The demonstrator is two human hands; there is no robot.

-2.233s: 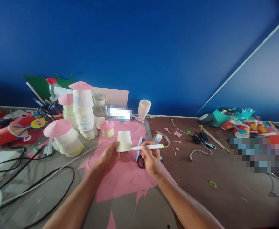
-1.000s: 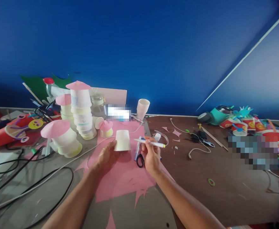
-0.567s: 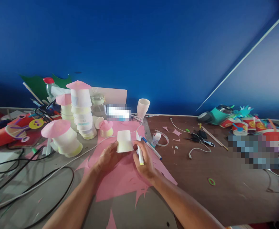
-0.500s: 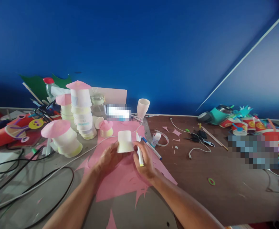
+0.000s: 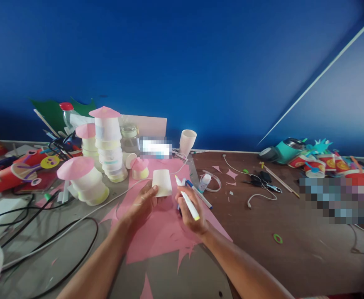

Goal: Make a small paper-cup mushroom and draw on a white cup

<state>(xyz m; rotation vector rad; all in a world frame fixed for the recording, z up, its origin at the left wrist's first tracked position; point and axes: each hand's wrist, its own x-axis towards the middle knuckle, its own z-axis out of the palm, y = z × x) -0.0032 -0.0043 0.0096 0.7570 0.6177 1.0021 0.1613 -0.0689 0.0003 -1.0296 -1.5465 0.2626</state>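
Note:
Above the pink paper, my left hand is closed on a white paper cup held upside down, thumb against its side. My right hand grips a white marker with a yellow end; its tip points up and left, a short gap from the cup. Blue-and-white markers lie just beyond that hand, partly hidden by it. Stacked white cups with pink paper cone tops, the tallest a tower, stand on the left, and a small pink-topped cup sits behind my left hand.
A glue bottle and a coiled white tube lie right of the paper. Scissors, cables and paper scraps are spread over the brown table. A stack of cups stands at the back. Black and white cables loop across the left side.
My right hand has moved slightly right and away from the cup, turning the marker to a diagonal. The cup is tilted slightly, held by my left hand alone. The view has shifted slightly.

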